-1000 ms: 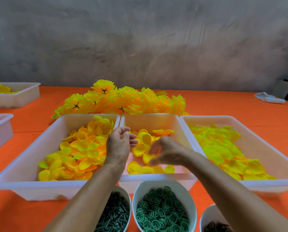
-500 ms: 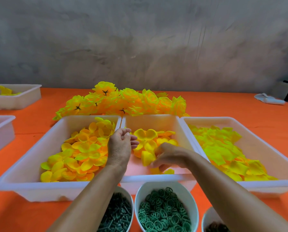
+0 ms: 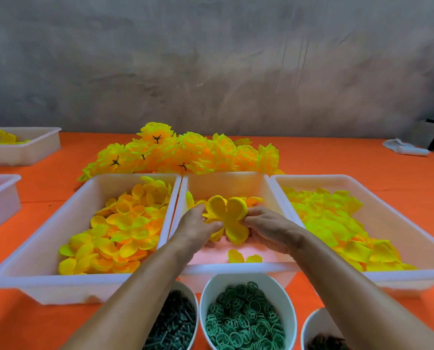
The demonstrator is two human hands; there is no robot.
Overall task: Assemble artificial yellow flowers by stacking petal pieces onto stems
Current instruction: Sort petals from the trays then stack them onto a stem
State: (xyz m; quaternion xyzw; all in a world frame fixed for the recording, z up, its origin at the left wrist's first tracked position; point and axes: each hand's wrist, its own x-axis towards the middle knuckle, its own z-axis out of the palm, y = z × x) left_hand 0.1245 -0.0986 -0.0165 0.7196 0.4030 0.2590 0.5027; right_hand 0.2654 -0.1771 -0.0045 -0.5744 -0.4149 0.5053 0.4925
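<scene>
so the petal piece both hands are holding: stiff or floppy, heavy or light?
Probably floppy yet springy: the petal piece keeps cupped lobes while the left hand and right hand pinch only its edges. Likely very light, since fingertips carry it. Its matte, fabric-like surface suggests it won't slip.

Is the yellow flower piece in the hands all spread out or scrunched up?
Spread out. The petal piece shows rounded lobes fanned flat, pinched at its edges by the left hand and right hand.
</scene>
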